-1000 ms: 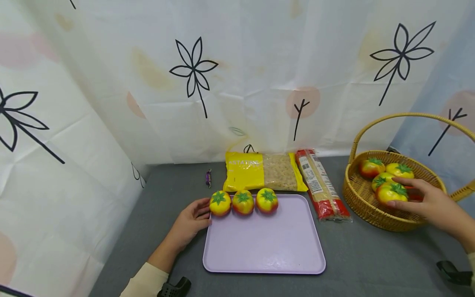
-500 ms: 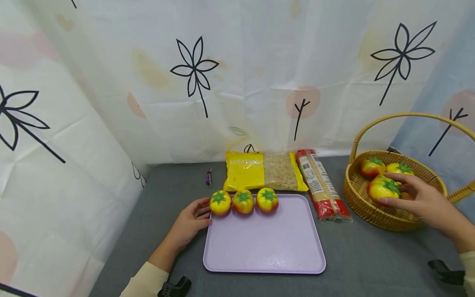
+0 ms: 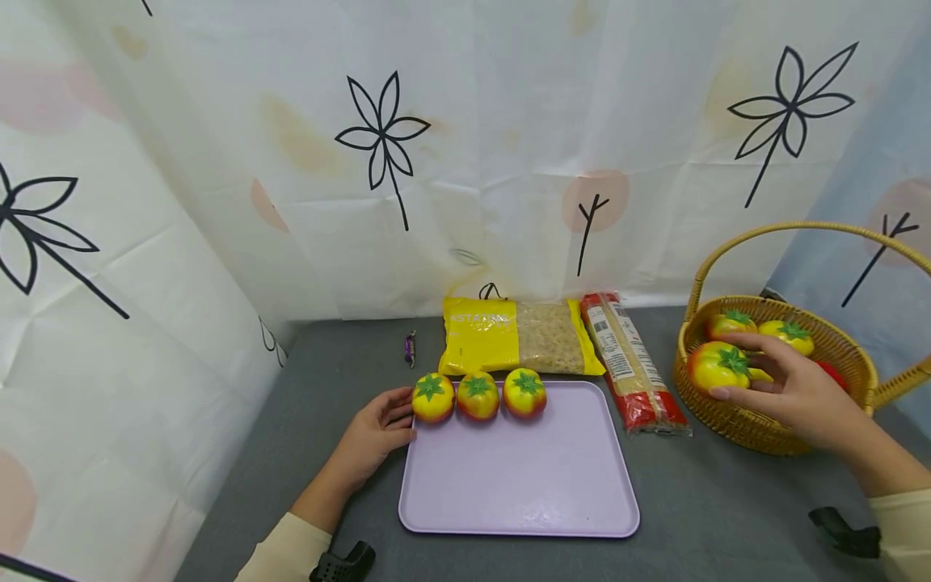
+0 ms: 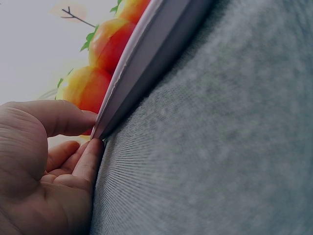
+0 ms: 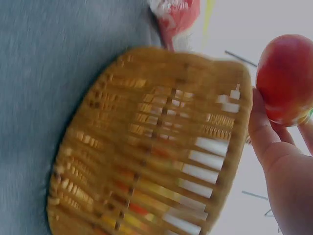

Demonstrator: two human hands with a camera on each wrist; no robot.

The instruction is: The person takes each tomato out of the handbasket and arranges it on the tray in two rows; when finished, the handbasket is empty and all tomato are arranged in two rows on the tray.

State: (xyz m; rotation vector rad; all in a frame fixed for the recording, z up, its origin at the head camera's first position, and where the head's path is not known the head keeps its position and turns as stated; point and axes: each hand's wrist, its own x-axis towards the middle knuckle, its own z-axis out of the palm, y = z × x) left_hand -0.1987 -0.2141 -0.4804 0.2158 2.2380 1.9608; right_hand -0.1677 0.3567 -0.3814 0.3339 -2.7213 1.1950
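A yellow-red tomato (image 3: 713, 368) with a green star-shaped top is gripped by my right hand (image 3: 807, 396), raised over the near left rim of the wicker basket (image 3: 749, 427). In the right wrist view, the held tomato (image 5: 286, 78) shows its red underside beside the basket wall (image 5: 161, 122). More tomatoes (image 3: 789, 335) lie in the basket. My left hand (image 3: 374, 432) pinches the left rim of the lilac tray (image 3: 516, 477), close to its back corner; the left wrist view shows thumb and finger at that rim (image 4: 120, 81). Three tomatoes (image 3: 478, 396) line the tray's back edge.
Behind the tray lies a yellow pasta bag (image 3: 480, 335). A red-ended noodle packet (image 3: 633, 364) slants between tray and basket. A small purple-wrapped sweet (image 3: 410, 349) lies at the back left. The tall basket handle (image 3: 807, 225) arches above the right side.
My right hand has lifted a tomato from inside the basket and moved left with it to the near rim. My left hand and the tray have stayed still.
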